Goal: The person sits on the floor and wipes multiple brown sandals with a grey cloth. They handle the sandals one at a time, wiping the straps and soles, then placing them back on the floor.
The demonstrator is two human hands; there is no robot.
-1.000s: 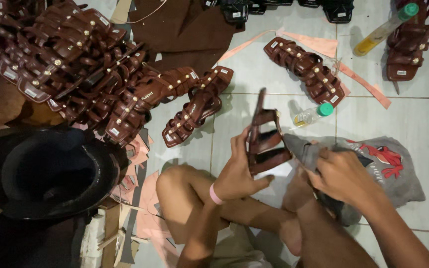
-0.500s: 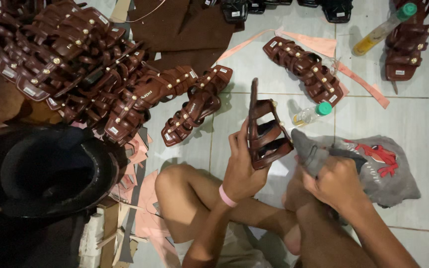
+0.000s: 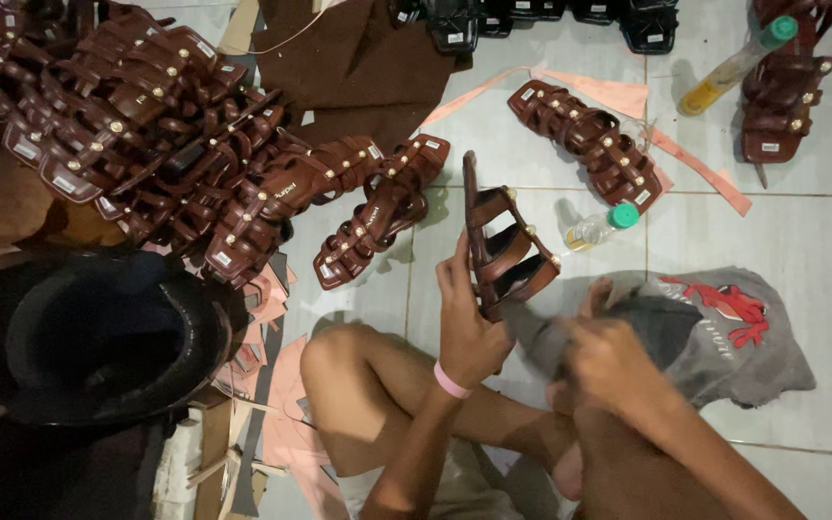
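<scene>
A heap of brown sandals [image 3: 146, 144] lies beside a black basin [image 3: 89, 337], with a yellow bottle [image 3: 736, 65] well apart.

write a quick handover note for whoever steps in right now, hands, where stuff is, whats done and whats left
Left hand: fingers gripping a brown strappy sandal, held on edge above the tiled floor.
Right hand: on the grey cloth, bunched against the sandal's lower end; it is blurred.
Nearby: small green-capped bottle just beyond the sandal, larger yellow bottle farther right.
Done, apparently: a big heap of matching sandals to the left.
Left: likely the sandal in hand, perhaps the loose sandals beyond it.
</scene>
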